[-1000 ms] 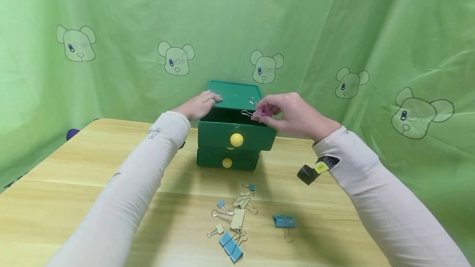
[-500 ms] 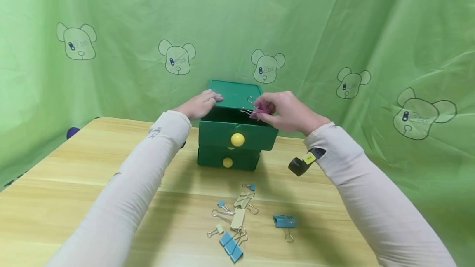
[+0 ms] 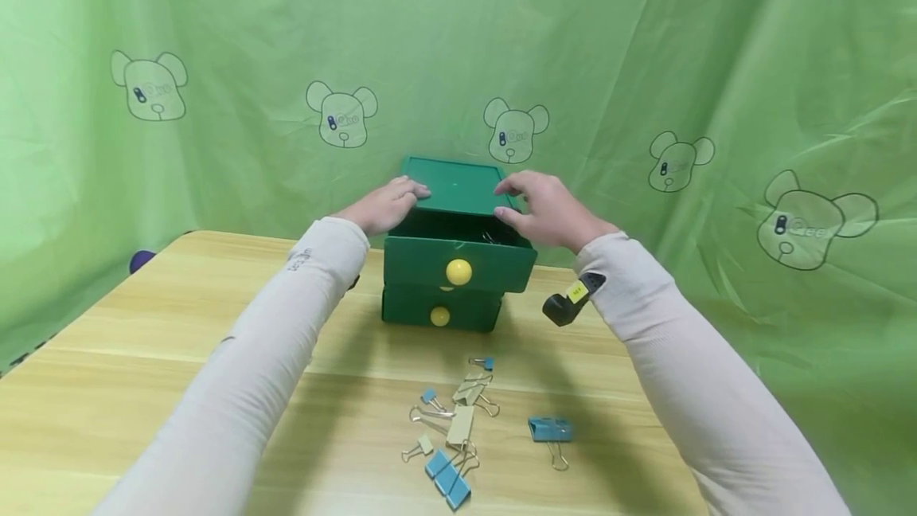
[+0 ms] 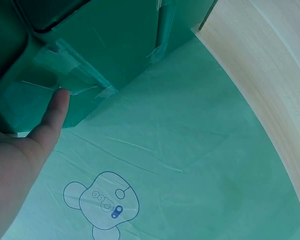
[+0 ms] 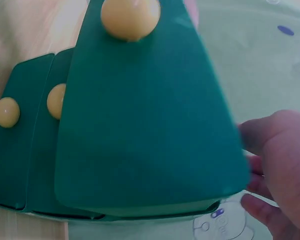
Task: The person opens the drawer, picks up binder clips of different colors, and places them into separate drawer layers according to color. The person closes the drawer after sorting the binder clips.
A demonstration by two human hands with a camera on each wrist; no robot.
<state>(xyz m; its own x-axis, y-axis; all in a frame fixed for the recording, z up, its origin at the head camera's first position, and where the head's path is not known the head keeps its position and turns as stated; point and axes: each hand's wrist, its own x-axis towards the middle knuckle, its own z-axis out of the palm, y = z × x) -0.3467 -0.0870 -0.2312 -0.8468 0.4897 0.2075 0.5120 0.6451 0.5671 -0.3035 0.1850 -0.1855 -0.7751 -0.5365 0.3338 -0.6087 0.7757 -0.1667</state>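
A small green drawer cabinet (image 3: 454, 184) stands on the table with its top drawer (image 3: 423, 261) pulled out. On the cabinet's upper left side rests my left hand (image 3: 387, 204); the left wrist view shows its thumb against the green side wall. Over the right end of the pulled-out drawer hovers my right hand (image 3: 548, 209), its thumb and fingers apart and nothing between them. Inside the drawer a bit of wire handle (image 3: 490, 238) shows; the rest of the contents is hidden. In the right wrist view, the fingers are beyond the drawer front (image 5: 150, 110).
In front of the cabinet lie several binder clips: cream ones (image 3: 460, 425), a large blue one (image 3: 447, 478) and small blue ones (image 3: 428, 395). Another blue clip (image 3: 550, 429) lies apart to the right. A green curtain (image 3: 430, 38) hangs behind the wooden table (image 3: 179, 325).
My right hand has let go of the pink binder clip, which is out of sight at the drawer. The right forearm has shifted left. My left hand stays on the cabinet.
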